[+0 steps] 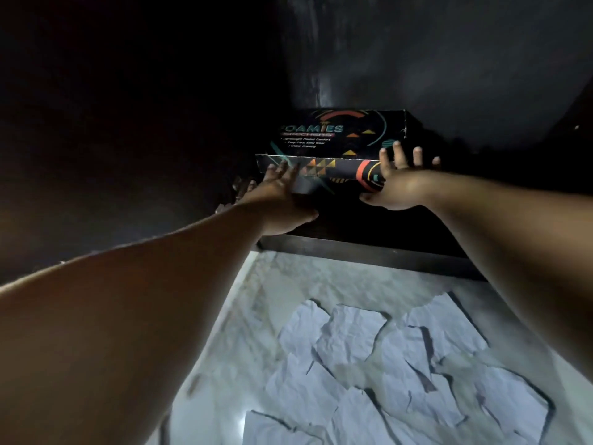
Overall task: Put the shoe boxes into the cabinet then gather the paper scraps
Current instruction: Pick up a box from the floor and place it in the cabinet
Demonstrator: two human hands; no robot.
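Dim view down two outstretched bare arms. Black shoe box (333, 146) with colourful print, sitting inside a dark cabinet (369, 252), near its front edge. Left hand (282, 194) flat against the box's front face, fingers straight. Right hand (398, 181) at the right corner, fingers spread and released. Crumpled white paper scraps (369, 364) scattered on the pale floor (288, 284) below.

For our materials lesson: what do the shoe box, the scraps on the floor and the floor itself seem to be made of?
Shoe box: printed cardboard, slight sheen, with crisp folded edges.
Paper scraps: thin white paper, matt, creased and torn-edged.
Floor: probably polished marble or tile; pale, veined, glossy.
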